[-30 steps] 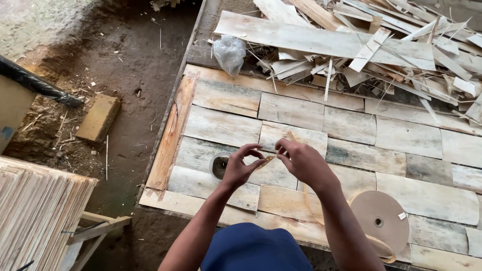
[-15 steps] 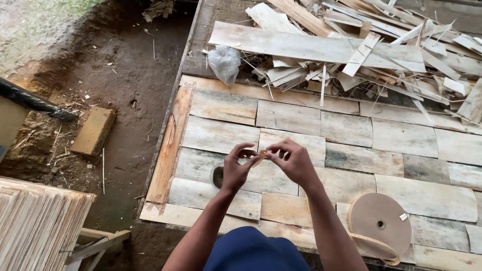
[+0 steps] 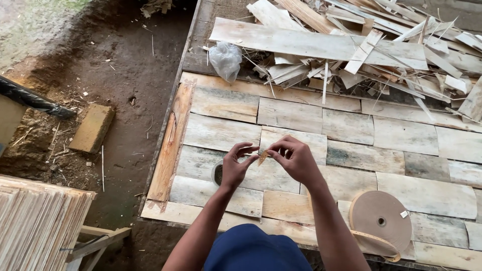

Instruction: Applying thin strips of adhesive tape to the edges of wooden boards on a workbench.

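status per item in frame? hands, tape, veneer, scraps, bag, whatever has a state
left hand: raised above the sheets, fingertips pinching the tape piece
right hand: raised, pinching the same piece
tape piece: short, held between both hands
tape roll: lying flat, loose end trailing
veneer sheets: laid flat, edge to edge
scrap pile: heaped, jumbled
plastic bag: crumpled
brick: lying on the dirt

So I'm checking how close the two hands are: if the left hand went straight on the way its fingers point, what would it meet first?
Most likely the small tan strip pinched between both hands, then the right hand. The left hand points right, toward it. Depth looks about level, though one view cannot confirm that.
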